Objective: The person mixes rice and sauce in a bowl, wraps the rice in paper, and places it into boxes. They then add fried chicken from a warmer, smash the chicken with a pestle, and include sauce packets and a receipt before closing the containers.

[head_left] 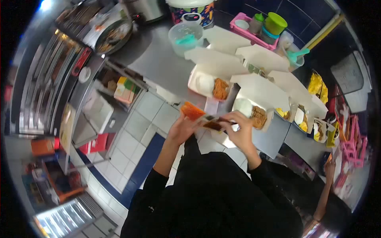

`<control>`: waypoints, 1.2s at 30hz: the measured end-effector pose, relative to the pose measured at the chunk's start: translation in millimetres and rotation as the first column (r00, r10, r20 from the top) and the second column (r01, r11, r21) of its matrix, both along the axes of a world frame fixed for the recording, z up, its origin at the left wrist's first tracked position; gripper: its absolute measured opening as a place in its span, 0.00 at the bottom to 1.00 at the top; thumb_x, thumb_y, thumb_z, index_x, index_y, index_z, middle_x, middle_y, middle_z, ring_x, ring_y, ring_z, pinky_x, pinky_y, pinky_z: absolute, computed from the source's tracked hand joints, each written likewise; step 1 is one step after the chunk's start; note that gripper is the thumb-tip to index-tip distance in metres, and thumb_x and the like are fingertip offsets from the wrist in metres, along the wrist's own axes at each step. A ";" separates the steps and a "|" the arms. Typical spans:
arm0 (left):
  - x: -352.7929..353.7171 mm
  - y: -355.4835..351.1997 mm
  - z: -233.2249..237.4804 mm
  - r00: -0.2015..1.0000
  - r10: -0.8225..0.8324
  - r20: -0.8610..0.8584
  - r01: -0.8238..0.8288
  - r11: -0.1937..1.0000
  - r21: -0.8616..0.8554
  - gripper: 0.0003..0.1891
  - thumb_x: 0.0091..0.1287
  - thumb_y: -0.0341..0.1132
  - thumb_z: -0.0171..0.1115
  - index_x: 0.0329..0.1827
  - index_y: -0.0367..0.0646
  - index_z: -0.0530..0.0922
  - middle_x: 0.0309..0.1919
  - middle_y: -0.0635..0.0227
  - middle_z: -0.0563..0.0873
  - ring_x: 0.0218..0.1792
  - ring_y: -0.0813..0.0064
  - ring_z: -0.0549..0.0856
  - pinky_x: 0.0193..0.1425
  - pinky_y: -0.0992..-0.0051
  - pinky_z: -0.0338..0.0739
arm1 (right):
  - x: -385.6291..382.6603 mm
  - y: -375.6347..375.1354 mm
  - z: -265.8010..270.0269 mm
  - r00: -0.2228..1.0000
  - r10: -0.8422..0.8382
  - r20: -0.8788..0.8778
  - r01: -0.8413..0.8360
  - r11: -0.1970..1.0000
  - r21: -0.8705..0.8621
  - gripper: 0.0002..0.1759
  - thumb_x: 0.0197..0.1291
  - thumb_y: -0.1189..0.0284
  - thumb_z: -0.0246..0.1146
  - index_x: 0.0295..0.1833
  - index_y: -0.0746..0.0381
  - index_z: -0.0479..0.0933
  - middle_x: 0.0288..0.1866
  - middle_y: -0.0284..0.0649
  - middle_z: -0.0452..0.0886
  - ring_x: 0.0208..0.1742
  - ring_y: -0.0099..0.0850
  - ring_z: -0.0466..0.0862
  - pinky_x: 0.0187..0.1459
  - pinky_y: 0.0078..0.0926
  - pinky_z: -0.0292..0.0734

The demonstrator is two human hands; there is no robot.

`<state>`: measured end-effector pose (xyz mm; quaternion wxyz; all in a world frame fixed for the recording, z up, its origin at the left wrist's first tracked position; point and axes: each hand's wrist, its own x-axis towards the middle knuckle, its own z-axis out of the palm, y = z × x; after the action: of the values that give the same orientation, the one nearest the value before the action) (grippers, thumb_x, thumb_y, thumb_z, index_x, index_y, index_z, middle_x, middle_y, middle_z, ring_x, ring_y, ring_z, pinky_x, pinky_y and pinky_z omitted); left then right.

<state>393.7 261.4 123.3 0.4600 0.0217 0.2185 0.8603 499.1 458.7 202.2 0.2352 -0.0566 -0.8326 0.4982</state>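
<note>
My left hand (182,129) holds an orange-red sauce packet (192,111) between closed fingers, in front of the steel counter. Beside it, my right hand (239,129) pinches a dark sauce packet (212,125); the two packets meet or overlap between the hands. Just beyond are open white boxes. One box (192,85) contains a white mound of rice (205,84) and brown fried food (220,89). A second, right behind my right hand, contains rice (242,106) and fried food (259,116).
More open boxes with yellow food (303,126) stand to the right. A clear tub (185,37), a patterned cooker (192,14) and a pink tray (251,31) line the back. A pan (114,37) sits at left. A co-worker's arm (323,198) reaches in at lower right.
</note>
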 end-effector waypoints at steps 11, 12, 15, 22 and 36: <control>-193.0 -4.7 17.0 0.963 -0.111 -0.244 -0.004 0.904 -0.428 0.20 0.68 0.37 0.55 0.62 0.45 0.67 0.56 0.66 0.76 0.55 0.67 0.77 0.59 0.58 0.73 | -230.2 55.7 -85.2 0.996 0.009 0.087 -0.079 0.532 0.843 0.21 0.48 0.77 0.57 0.52 0.56 0.74 0.42 0.38 0.77 0.46 0.37 0.77 0.53 0.35 0.69; -191.5 4.0 22.5 0.943 -0.130 -0.305 -0.023 0.891 -0.453 0.20 0.68 0.34 0.57 0.62 0.44 0.67 0.55 0.65 0.75 0.54 0.68 0.77 0.59 0.61 0.74 | -227.9 54.6 -84.0 0.997 0.007 0.076 -0.064 0.618 0.783 0.22 0.48 0.78 0.58 0.53 0.57 0.73 0.44 0.39 0.77 0.48 0.38 0.77 0.54 0.35 0.69; -185.5 34.1 26.3 0.888 -0.082 -0.452 -0.129 0.900 -0.416 0.21 0.64 0.23 0.57 0.61 0.42 0.67 0.52 0.65 0.77 0.53 0.71 0.78 0.56 0.70 0.75 | -190.0 43.3 -63.5 0.996 -0.084 0.034 0.057 0.874 0.483 0.24 0.49 0.78 0.62 0.55 0.59 0.73 0.50 0.40 0.77 0.54 0.38 0.75 0.58 0.36 0.68; -110.3 128.9 27.0 0.465 -0.417 -0.781 0.118 0.904 -0.412 0.26 0.61 0.32 0.65 0.60 0.35 0.66 0.49 0.61 0.75 0.53 0.71 0.77 0.53 0.71 0.74 | -75.6 3.2 -7.8 0.854 -0.474 0.217 0.521 0.784 -0.338 0.18 0.56 0.77 0.63 0.53 0.65 0.73 0.47 0.42 0.80 0.47 0.28 0.81 0.47 0.27 0.75; -26.4 204.5 -14.7 -0.518 -0.396 -0.758 -0.363 0.904 -0.224 0.18 0.53 0.37 0.68 0.48 0.47 0.77 0.46 0.69 0.80 0.50 0.67 0.77 0.61 0.51 0.58 | 26.0 190.3 3.6 0.915 -0.315 0.252 0.231 0.921 0.314 0.17 0.49 0.76 0.62 0.48 0.59 0.78 0.45 0.42 0.81 0.47 0.40 0.81 0.50 0.36 0.76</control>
<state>367.2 465.9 108.7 0.0330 0.6627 0.6839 0.3035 525.0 649.0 205.8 0.1804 -0.2142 -0.9037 0.3240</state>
